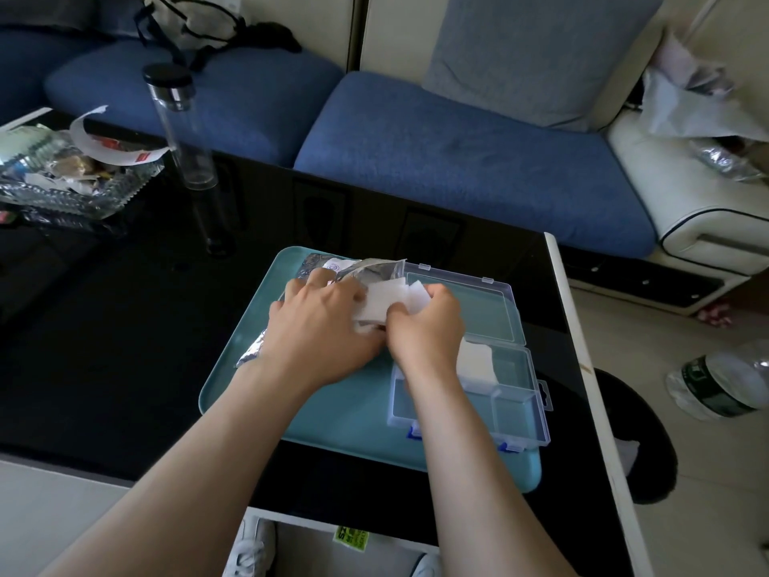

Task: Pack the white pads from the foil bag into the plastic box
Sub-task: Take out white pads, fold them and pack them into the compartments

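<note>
Over the teal tray, left hand and right hand both grip the white pads

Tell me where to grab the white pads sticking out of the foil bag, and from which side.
Pinch the exposed end of the white pads, from the right, the plastic box side. The foil bag mouth opens that way, and the left hand covers the rest. The right hand grips there.

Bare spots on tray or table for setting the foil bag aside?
Free: tray near edge, between the two forearms; black tabletop between tray and clear bottle. Crowded: tray's far half, where left hand, right hand, foil bag, white pads and plastic box meet.
</note>
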Available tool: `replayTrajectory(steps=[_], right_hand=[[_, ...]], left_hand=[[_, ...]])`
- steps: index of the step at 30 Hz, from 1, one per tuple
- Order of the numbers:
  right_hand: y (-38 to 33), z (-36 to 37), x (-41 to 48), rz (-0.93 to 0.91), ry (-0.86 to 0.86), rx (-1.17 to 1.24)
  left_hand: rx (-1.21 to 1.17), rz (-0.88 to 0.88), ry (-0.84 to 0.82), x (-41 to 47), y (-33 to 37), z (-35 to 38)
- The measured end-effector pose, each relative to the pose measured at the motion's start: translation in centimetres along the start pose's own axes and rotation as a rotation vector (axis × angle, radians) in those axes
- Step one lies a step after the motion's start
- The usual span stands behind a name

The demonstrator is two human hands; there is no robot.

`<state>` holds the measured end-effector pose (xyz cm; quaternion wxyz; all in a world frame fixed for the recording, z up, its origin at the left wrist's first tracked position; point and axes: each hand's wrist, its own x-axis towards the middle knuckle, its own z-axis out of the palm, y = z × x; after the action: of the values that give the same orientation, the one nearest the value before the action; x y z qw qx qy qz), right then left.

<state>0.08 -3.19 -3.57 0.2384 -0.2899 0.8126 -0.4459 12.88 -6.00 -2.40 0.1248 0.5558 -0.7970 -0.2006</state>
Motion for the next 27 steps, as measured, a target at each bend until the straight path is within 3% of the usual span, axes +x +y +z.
replayTrajectory(steps=[6, 13, 19, 24, 27], right_hand=[[0.4, 0.6, -0.3, 0.013, -0.16, -0.025], [0.3, -0.4, 0.2, -0.032, -0.028, 0.101], [-0.1, -2.0, 0.1, -0.107, 0.018, 0.253], [-0.8, -3.8, -0.5, -0.179, 0.073, 0.392], [-0.8, -4.5, -0.4, -0.153, 0.101, 0.521]], left_hand=[[-0.033, 0.077, -0.019, 0.9, -1.3, 0.6], [0.016, 0.002, 0.086, 1.0, -1.5, 0.8], [0.205, -0.004, 0.118, 1.1, -1.3, 1.5], [0.113, 0.085, 0.092, 1.1, 0.2, 1.6], [0.014, 0.151, 0.16, 0.9, 1.2, 1.9]])
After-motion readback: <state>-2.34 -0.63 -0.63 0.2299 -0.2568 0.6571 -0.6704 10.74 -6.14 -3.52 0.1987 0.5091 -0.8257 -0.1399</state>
